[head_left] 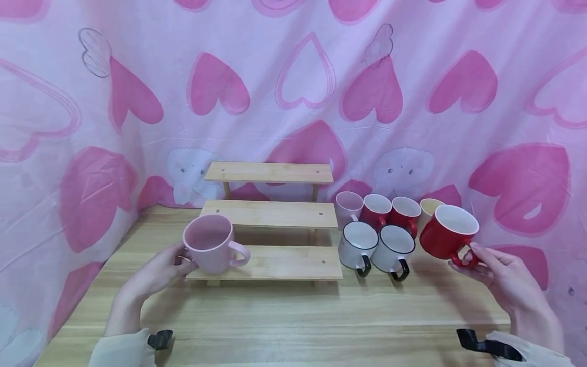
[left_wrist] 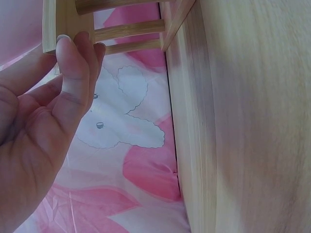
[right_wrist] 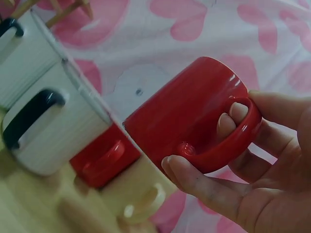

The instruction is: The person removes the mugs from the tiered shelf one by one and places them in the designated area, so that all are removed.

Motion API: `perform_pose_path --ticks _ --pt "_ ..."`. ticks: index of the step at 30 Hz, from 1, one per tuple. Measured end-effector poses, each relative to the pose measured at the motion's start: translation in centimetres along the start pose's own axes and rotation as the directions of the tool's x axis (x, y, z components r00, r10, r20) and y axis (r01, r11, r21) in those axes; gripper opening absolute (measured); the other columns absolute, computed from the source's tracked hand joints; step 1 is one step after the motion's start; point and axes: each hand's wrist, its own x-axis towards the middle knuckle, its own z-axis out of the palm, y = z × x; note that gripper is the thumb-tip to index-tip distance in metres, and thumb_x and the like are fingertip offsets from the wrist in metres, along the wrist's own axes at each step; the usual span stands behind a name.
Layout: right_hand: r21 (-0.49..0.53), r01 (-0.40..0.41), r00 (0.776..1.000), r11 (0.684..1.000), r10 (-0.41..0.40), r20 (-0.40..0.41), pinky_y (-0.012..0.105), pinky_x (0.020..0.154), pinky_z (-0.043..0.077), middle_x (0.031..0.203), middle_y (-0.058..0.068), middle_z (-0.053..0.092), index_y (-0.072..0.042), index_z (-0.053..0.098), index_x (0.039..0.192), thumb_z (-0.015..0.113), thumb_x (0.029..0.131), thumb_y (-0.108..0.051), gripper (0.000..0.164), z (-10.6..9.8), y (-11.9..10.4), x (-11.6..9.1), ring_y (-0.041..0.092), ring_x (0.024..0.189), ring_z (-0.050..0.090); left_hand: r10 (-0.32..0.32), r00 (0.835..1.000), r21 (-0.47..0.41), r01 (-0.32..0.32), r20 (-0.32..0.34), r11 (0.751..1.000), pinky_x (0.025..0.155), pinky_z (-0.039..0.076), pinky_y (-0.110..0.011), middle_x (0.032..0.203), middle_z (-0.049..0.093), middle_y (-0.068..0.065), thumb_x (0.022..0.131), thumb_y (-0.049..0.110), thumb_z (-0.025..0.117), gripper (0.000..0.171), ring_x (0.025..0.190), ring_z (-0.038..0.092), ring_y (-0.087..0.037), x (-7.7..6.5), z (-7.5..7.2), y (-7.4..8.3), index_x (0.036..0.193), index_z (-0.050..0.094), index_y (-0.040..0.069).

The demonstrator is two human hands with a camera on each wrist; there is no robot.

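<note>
My left hand (head_left: pixel 167 267) is at the left end of the lowest board, bent fingers right by its corner. A pink mug (head_left: pixel 208 242) stands there on the wooden tiered shelf (head_left: pixel 289 262), handle to the right. The left wrist view shows fingertips (left_wrist: pixel 65 46) at the board's end, and I cannot tell whether they grip the board or the mug. On the right, my right hand (head_left: pixel 500 272) holds a red mug (head_left: pixel 435 239) with a white inside by its handle, above the table. Fingertips show through the handle loop in the right wrist view, the mug tilted there.
Two white mugs (head_left: pixel 357 244) with black rims and handles stand right of the shelf. Behind them is a row: a pink mug (head_left: pixel 346 209), two red mugs (head_left: pixel 373 211) and a cream mug (head_left: pixel 427 209). A heart-patterned cloth (head_left: pixel 257 127) hangs behind the wooden table (head_left: pixel 275 326).
</note>
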Motion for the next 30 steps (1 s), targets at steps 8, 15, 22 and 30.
perform_pose_path --ticks 8,15,22,30 --pt "0.037 0.015 1.0 0.999 -0.016 0.012 0.036 0.081 0.057 0.094 0.01 0.071 0.003 0.073 0.106 0.038 0.104 0.003 0.035 -1.4 3.3 -0.3 0.023 0.089 0.071 -0.004 1.0 0.004 0.004 -0.001 1.0 0.067 0.058 -0.042 0.102 0.06 -0.015 0.093 0.006 0.065 0.037 0.088 0.061 -0.026 0.2 0.1 0.2 0.124 0.05 -0.008" --pt "-0.014 -0.016 1.0 1.0 0.016 0.018 0.031 0.082 0.056 0.099 0.008 0.072 -0.001 0.072 0.111 0.037 0.105 -0.001 0.036 -2.4 5.7 -1.1 0.021 0.091 0.071 0.001 1.0 0.001 -0.001 0.0 1.0 0.066 0.058 -0.042 0.103 0.06 -0.017 0.092 0.006 0.065 0.038 0.088 0.061 -0.027 0.3 0.2 0.1 0.124 0.049 -0.006" --pt "-0.087 -0.059 0.998 0.994 0.057 -0.023 0.027 0.082 0.056 0.101 0.006 0.073 -0.005 0.073 0.112 0.041 0.105 -0.006 0.033 -2.8 6.9 -1.1 0.02 0.093 0.07 0.001 1.0 -0.017 -0.001 0.009 1.0 0.066 0.059 -0.043 0.103 0.059 -0.017 0.093 0.006 0.065 0.038 0.088 0.061 -0.027 0.5 0.4 0.1 0.125 0.049 -0.007" --pt "0.056 -0.145 0.989 0.988 0.147 -0.032 0.041 0.085 0.055 0.101 0.009 0.07 -0.004 0.073 0.112 0.044 0.105 -0.009 0.03 -2.8 8.1 -0.8 0.026 0.095 0.069 0.007 1.0 -0.002 -0.007 0.006 1.0 0.065 0.058 -0.043 0.102 0.059 -0.017 0.092 0.007 0.066 0.037 0.087 0.061 -0.027 0.4 0.3 0.0 0.123 0.049 -0.007"
